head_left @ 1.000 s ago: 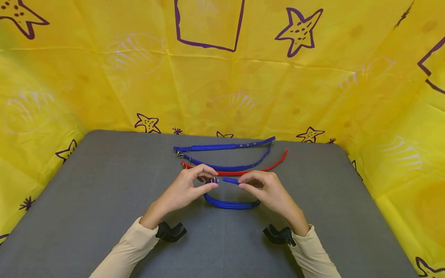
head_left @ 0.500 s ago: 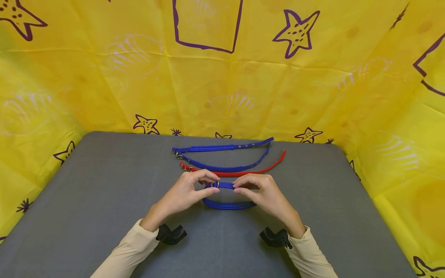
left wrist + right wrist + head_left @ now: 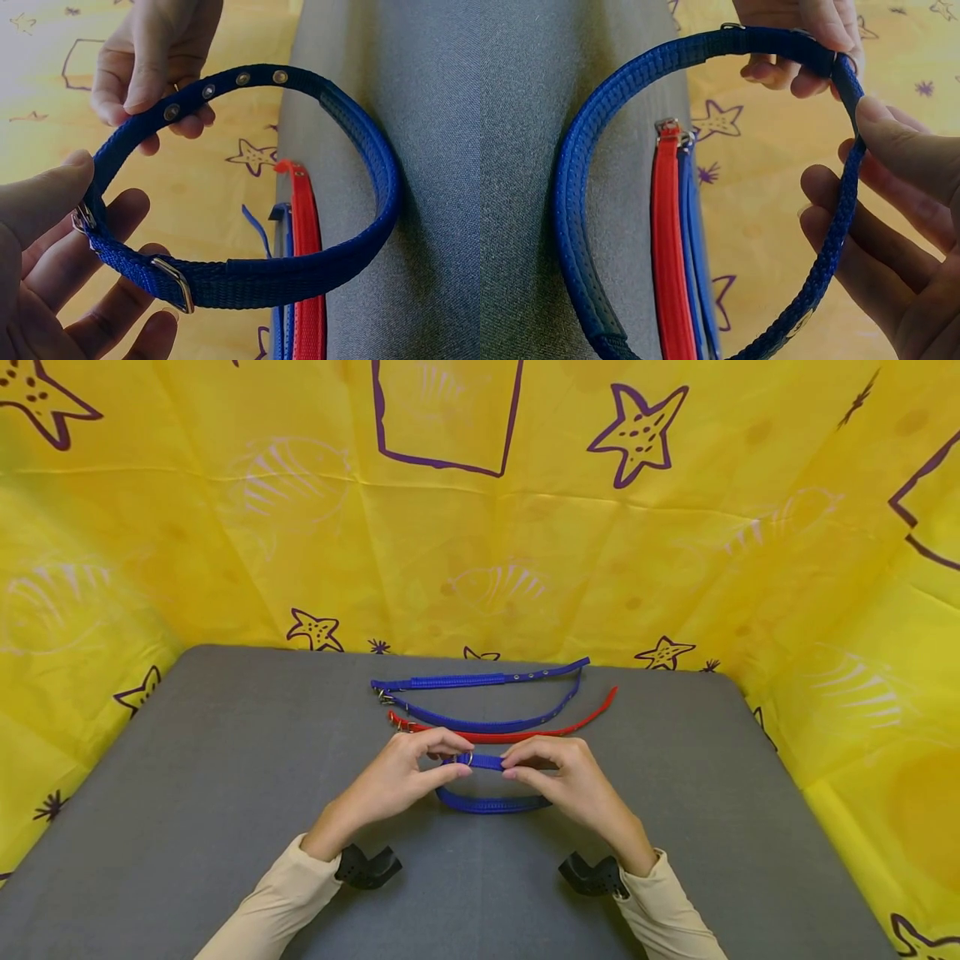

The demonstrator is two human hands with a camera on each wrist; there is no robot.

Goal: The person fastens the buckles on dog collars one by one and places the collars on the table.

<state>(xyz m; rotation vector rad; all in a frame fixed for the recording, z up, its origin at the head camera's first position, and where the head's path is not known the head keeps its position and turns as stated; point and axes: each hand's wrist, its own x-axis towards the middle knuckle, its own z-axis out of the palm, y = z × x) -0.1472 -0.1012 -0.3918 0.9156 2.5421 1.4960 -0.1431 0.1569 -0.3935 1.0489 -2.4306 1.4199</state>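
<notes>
A blue collar (image 3: 491, 806) is bent into a loop between my hands, its lower part near the table. My left hand (image 3: 408, 766) pinches its buckle end between thumb and fingers. The metal buckle (image 3: 84, 216) shows beside the thumb in the left wrist view, with a rectangular metal loop (image 3: 174, 285) further along. My right hand (image 3: 572, 767) pinches the strap near its other end. Metal eyelets (image 3: 208, 91) run along that side. In the right wrist view, the strap end (image 3: 845, 79) meets the buckle; how far it passes through is hard to tell.
Behind the hands a red collar (image 3: 510, 737) lies across the grey table (image 3: 225, 793). Beyond it are blue collars (image 3: 457, 680), one curved, with eyelets and metal fittings. A yellow patterned cloth (image 3: 450, 527) rises along the table's back and sides.
My right hand has moved left, bringing the strap end from apart to the buckle at my left hand. Over the last half second both hands have hardly moved.
</notes>
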